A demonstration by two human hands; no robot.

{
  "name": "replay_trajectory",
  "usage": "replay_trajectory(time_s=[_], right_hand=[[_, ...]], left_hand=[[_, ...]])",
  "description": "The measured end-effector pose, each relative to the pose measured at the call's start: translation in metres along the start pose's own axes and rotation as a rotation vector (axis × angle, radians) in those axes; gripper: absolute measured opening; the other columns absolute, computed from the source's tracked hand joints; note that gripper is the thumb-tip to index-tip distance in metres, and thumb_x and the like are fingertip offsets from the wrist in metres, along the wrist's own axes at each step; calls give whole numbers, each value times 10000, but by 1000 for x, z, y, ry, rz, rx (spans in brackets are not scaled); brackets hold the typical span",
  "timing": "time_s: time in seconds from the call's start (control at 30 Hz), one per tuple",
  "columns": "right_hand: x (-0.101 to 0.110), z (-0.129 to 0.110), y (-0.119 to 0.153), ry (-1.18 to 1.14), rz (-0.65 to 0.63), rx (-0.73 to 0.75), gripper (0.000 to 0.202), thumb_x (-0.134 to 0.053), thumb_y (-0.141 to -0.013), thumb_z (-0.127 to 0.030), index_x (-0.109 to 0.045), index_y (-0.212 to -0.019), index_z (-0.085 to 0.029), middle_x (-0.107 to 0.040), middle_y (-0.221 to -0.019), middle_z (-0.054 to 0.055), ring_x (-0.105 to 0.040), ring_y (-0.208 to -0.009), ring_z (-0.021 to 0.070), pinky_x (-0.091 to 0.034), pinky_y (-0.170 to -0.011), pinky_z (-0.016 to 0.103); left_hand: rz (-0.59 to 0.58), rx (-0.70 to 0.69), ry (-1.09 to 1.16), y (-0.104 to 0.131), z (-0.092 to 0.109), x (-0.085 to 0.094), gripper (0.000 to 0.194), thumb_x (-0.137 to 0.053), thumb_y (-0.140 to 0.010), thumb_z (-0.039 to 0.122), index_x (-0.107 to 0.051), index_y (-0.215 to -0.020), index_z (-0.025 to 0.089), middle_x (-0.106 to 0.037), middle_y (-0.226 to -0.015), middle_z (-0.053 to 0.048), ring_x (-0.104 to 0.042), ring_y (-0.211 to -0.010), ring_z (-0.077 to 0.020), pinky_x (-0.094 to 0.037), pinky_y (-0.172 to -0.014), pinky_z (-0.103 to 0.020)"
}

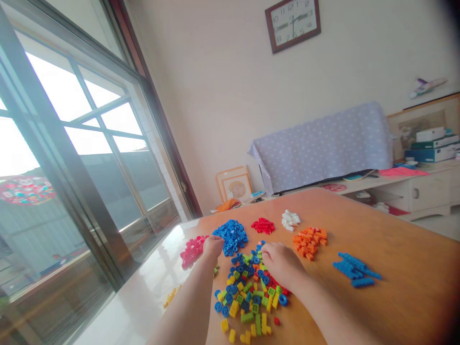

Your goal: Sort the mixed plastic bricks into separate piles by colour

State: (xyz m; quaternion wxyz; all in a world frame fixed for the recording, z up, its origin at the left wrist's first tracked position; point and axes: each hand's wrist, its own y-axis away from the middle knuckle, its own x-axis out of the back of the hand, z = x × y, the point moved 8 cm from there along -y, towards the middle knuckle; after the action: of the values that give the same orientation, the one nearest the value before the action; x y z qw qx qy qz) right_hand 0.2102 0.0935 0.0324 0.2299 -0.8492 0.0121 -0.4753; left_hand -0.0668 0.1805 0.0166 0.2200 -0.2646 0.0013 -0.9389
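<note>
My left hand (214, 244) is closed at the near left edge of the blue brick pile (232, 235), beside the pink brick pile (192, 250). What it holds, if anything, is hidden. Over the upper right part of a mixed heap of bricks (247, 292) hangs my right hand (281, 261), its fingers curled down and closed among blue, red and green pieces. I cannot make out what lies in its fingers. The heap mixes yellow, green, blue, red and orange pieces, with several loose yellow and green ones at its near side.
Sorted piles ring the heap on the wooden table (402, 244): red bricks (262, 225), white bricks (290, 220), orange bricks (310, 242), long blue bricks (355, 269) and yellow bricks (171, 296). Behind stands a low cabinet (427, 189) with a cloth-covered object (323, 143). A window (104, 124) is left.
</note>
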Motion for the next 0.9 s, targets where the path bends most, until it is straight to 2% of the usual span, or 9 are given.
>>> replay_trajectory(time_s=[0.13,0.27,0.47,0.63,0.77,0.9], right_hand=[[2,2,0,-11,15,-2,250,-420,-938,-263,-630,-813,-213,-698,-868,36,-583,-843,180,-291,-704,281],[0,3,-1,-12,18,4,240,-420,-936,-260,-621,-812,-220,-696,-855,25,-583,-847,178,-297,-710,276],[-3,4,0,-16,-2,5,243,-426,-926,-255,-641,-818,-220,-704,-877,36,-600,-877,182,-335,-741,266],[-6,12,-2,-85,-25,-46,257,-436,-909,-234,-688,-962,-237,-726,-1010,47,-621,-969,186,-373,-788,252],[-7,25,-3,-133,-44,-122,294,-441,-908,-246,-689,-1066,-249,-725,-1068,49,-635,-975,185,-386,-772,248],[-3,37,-4,-114,-65,-185,257,-464,-892,-248,-698,-1000,-242,-721,-984,47,-625,-913,180,-366,-710,240]], left_hand=[[0,12,137,-2,4,3,174,-714,-613,247,-649,-728,134,-594,-577,-5,-586,-573,-143,-438,-562,-248],[0,26,262,8,2,10,226,-682,-620,237,-664,-813,122,-647,-657,-40,-628,-635,-157,-479,-610,-265],[18,28,407,42,-6,28,371,-688,-647,339,-682,-962,142,-695,-809,-72,-656,-728,-169,-505,-665,-282],[26,57,477,78,-17,36,481,-721,-648,417,-668,-1037,140,-707,-939,-115,-666,-800,-194,-492,-690,-300],[7,24,417,99,-22,35,521,-699,-679,490,-665,-1062,139,-700,-936,-105,-653,-810,-196,-481,-709,-299],[-19,-66,270,105,-25,32,483,-638,-746,511,-677,-1051,139,-698,-915,-95,-647,-826,-203,-477,-717,-293]])
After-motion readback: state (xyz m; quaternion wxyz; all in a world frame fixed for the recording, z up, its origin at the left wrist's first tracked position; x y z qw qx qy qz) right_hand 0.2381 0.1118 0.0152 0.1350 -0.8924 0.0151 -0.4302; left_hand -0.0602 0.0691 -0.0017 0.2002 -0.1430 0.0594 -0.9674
